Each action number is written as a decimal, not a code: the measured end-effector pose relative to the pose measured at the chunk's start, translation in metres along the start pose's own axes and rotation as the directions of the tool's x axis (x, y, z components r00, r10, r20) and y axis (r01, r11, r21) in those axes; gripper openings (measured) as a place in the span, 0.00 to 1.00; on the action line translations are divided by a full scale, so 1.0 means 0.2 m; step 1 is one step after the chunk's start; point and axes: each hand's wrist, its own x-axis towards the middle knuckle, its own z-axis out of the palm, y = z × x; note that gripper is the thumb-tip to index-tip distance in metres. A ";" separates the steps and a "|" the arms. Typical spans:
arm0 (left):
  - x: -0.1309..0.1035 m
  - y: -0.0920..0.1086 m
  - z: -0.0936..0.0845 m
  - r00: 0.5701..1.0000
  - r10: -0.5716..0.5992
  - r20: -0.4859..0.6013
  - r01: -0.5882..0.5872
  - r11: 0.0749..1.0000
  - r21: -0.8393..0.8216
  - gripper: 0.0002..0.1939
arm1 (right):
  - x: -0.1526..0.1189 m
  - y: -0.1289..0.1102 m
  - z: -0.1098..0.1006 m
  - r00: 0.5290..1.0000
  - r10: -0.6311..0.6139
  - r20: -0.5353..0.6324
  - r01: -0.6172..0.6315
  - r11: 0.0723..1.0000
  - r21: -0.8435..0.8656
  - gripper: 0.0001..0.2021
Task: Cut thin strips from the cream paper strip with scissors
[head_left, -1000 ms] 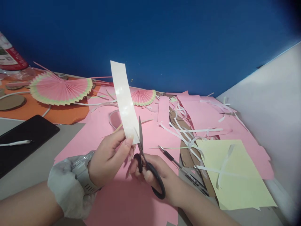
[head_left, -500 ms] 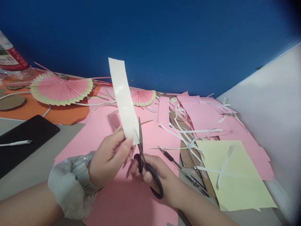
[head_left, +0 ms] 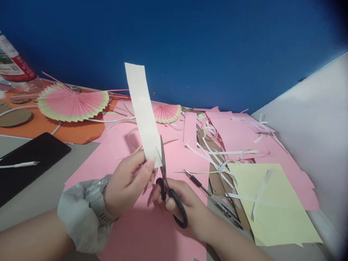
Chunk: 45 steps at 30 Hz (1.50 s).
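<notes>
My left hand (head_left: pixel 130 177) pinches the lower end of a long white paper strip (head_left: pixel 143 108) between thumb and fingers, and the strip stands up, tilted slightly left. My right hand (head_left: pixel 181 199) is closed around the black handles of a pair of scissors (head_left: pixel 164 170). The blades are a little apart, with the strip's lower right edge between them. Both hands are above a large pink paper sheet (head_left: pixel 160 235) on the table. Some of my left fingers are hidden behind the strip.
Pink folded paper fans (head_left: pixel 73 103) stand at the back. A black phone (head_left: pixel 35 163) with a white cable lies left, below an orange sheet (head_left: pixel 92 134) and a bottle (head_left: pixel 16 61). On the right are a pen (head_left: pixel 194 179), paper scraps (head_left: pixel 231 152) and a pale yellow sheet (head_left: pixel 274 203).
The white strip is tilted slightly differently and its glare has faded. The view has shifted a little; both hands keep their holds, and the scissors look almost the same.
</notes>
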 end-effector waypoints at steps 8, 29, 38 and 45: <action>0.00 -0.01 0.00 1.000 0.003 -0.001 -0.003 1.000 -0.004 0.15 | 0.00 0.00 -0.01 1.000 0.016 0.021 -0.016 1.000 -0.005 0.27; 0.00 -0.01 0.00 1.000 0.010 -0.004 -0.010 1.000 -0.017 0.16 | 0.00 -0.01 -0.01 1.000 -0.013 -0.007 0.013 0.999 -0.043 0.25; 0.00 -0.02 0.01 1.000 -0.011 0.004 0.011 0.999 -0.036 0.17 | 0.00 0.03 -0.01 0.999 -0.034 -0.021 0.033 0.998 -0.047 0.25; 0.00 -0.01 0.01 1.000 -0.014 0.001 0.014 0.999 -0.035 0.17 | 0.00 0.00 -0.01 0.999 -0.033 -0.017 0.031 0.996 -0.082 0.25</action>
